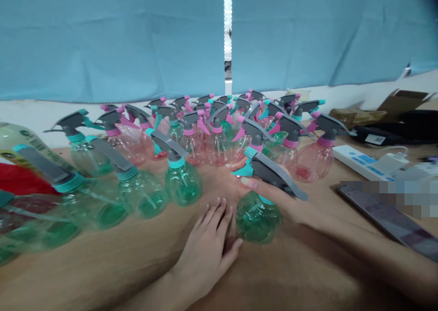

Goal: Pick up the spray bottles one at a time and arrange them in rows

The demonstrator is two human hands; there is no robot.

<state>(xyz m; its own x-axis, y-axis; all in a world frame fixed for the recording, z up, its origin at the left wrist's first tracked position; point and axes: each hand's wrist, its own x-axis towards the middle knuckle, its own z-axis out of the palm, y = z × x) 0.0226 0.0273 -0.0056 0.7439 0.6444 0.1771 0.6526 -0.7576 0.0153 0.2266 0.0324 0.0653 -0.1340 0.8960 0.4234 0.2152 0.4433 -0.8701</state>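
Observation:
My left hand (208,245) lies on the wooden table with its fingers stretched forward, holding nothing. Just right of its fingertips stands a green spray bottle (259,220) with a grey and turquoise head. My right hand (267,190) is wrapped round the neck of that bottle, below the spray head; part of the hand is hidden behind it. Another green spray bottle (184,183) stands ahead and to the left of my left hand. A pink spray bottle (314,160) stands beyond my right hand.
Several green and pink spray bottles crowd the back and left of the table (137,265). On the right are a white power strip (362,161), a dark phone (386,215) and an open cardboard box (404,102). A blue curtain (119,37) hangs behind.

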